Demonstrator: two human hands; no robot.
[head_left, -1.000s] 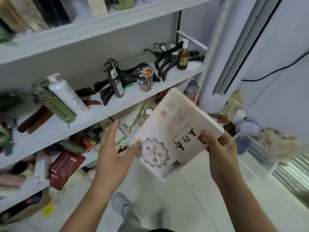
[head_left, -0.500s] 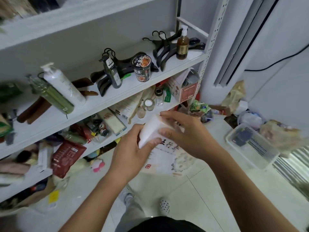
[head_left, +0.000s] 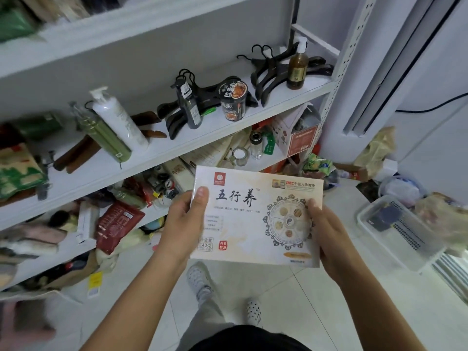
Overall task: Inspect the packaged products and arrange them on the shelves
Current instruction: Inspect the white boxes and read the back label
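A flat white product box (head_left: pixel 255 216) with black Chinese lettering and a round emblem is held face up in front of me, above the tiled floor. My left hand (head_left: pixel 182 224) grips its left edge, thumb on the front face. My right hand (head_left: pixel 326 236) grips its right edge, thumb on the emblem. The white shelves (head_left: pixel 162 153) rise to the left and ahead, crowded with goods: a white pump bottle (head_left: pixel 119 117), a green bottle (head_left: pixel 106 138), a dark instant noodle cup (head_left: pixel 231 100) and a brown pump bottle (head_left: pixel 296 67).
Black hangers (head_left: pixel 268 72) lie on the middle shelf. A red pouch (head_left: pixel 116 224) and small jars (head_left: pixel 255 145) fill the lower shelf. On the floor at right stand a clear plastic bin (head_left: pixel 395 231) and loose bags (head_left: pixel 377 150). My feet (head_left: pixel 200 282) stand on white tiles below the box.
The box was tilted with only my right hand gripping it, then turned over between both hands. Now it lies flat and face up, one hand on each side edge.
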